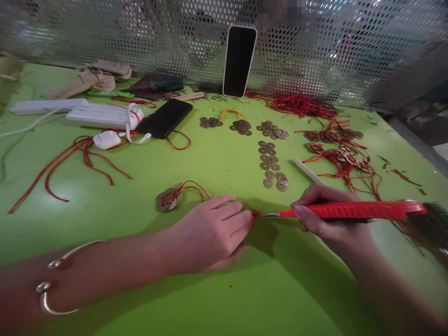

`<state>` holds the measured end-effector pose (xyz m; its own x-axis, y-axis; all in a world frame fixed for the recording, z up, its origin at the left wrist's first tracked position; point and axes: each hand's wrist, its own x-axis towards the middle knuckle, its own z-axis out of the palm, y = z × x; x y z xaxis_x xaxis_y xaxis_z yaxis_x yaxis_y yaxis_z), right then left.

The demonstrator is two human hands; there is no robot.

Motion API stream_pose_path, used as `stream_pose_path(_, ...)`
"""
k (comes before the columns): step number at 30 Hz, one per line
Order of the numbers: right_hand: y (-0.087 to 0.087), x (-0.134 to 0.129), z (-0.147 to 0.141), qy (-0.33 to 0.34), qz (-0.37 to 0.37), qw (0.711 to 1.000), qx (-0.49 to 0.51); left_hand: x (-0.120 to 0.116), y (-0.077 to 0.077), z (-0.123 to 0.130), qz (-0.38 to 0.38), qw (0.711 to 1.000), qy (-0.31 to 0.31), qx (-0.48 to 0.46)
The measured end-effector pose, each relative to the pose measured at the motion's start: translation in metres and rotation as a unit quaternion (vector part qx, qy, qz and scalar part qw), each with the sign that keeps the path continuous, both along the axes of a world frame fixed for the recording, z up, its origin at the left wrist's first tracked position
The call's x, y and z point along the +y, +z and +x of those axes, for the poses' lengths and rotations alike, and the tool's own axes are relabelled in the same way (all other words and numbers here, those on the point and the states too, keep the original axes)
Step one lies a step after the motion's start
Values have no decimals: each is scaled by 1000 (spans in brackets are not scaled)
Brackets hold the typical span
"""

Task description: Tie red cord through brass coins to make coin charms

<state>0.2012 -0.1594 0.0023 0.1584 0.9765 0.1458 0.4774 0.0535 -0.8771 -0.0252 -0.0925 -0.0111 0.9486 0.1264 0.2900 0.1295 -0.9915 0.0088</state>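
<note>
My left hand [220,233] lies low over the green table with its fingers closed and pressed down. A short red cord end [256,214] pokes out past its fingertips; the rest of it is hidden beneath the hand. In my right hand [322,224] is a red ribbed-handled tool [350,210], gripped like a pen. Its thin pointed metal tip is close to the red cord end, and I cannot tell whether they touch. Left of my left hand sits a cluster of coins tied with red cord [169,199], its loose strands running toward that hand.
Loose holed coins [269,161] lie in small groups ahead. Coins strung on red cord [345,156] and a red cord heap [301,102] are on the right. A phone [240,60] stands against the perforated metal screen; a black phone [166,118] and white power strip [101,115] are left.
</note>
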Motion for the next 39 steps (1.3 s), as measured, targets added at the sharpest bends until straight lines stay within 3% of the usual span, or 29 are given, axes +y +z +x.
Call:
stream_pose_path(9, 0, 1, 1, -2, 9, 1000, 2, 0, -1, 1, 1, 1000, 1, -9)
stream_pose_path(13, 0, 2, 4, 30, -6, 1000, -5, 0, -1, 1, 1, 1000, 1, -8)
stream_pose_path(18, 1, 1, 1, -9, 12, 1000, -8, -1, 0, 0, -2, 1000, 1, -5)
stream_pose_path(39, 1, 0, 2, -6, 2, 1000, 5, -1, 0, 1, -11, 1000, 6, -9)
